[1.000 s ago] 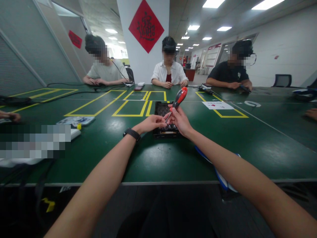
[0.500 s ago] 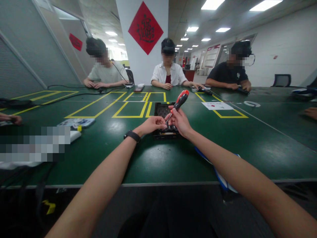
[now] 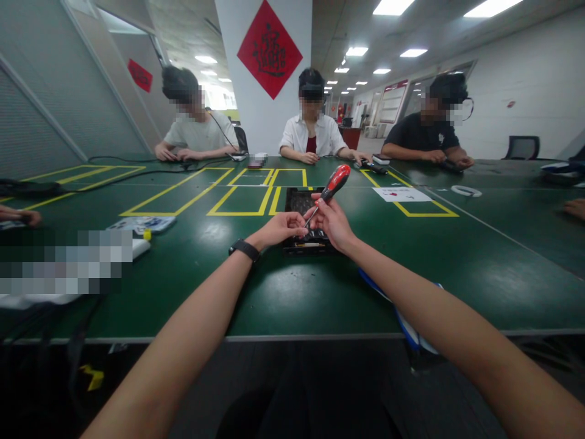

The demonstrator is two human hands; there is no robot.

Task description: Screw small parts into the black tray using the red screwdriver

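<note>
A screwdriver with a red and black handle leans up to the right, its thin metal shaft pointing down to the left. My right hand is closed around it near the lower end of the handle and the shaft. At the tip, my left hand has its fingers pinched together; whatever small piece they hold is hidden. Both hands are over an open black case, which lies on the green table. Parts in the case are mostly covered by my hands.
Yellow tape outlines mark the green table. A printed sheet and a white ring lie to the right. A blue and white item hangs at the front edge. Several people sit around the table.
Hardly anything differs at my hands; the screwdriver keeps nearly the same slant. The person at the far right has shifted their hands slightly.
</note>
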